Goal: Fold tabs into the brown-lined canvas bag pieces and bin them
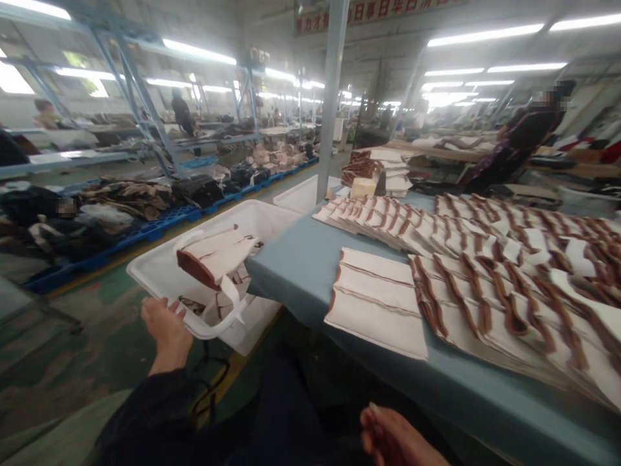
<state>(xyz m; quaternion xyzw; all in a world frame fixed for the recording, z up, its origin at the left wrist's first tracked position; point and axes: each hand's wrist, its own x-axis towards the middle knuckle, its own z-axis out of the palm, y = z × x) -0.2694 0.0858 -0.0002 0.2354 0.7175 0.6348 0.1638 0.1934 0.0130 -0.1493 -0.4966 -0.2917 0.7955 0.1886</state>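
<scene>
My left hand (165, 323) is at the near left corner of a white plastic bin (160, 265), fingers apart and close to its rim; whether they touch it I cannot tell. Inside the bin lie cream fabric pieces (218, 252) with brown edges, a white strip hanging over the rim. Low in the view, my right hand (392, 435) hangs in front of the table, fingers slightly curled and nothing visible in it. On the blue-covered table (291, 259) a flat cream panel (376, 304) lies beside rows of overlapping cream panels (485, 310) with brown edges.
A metal post (332, 97) rises behind the table. Bundles of dark and tan fabric (130, 197) sit on blue pallets at the left. A person in dark clothes (521, 142) stands at the far right. Stacked pieces (391, 169) lie at the table's back.
</scene>
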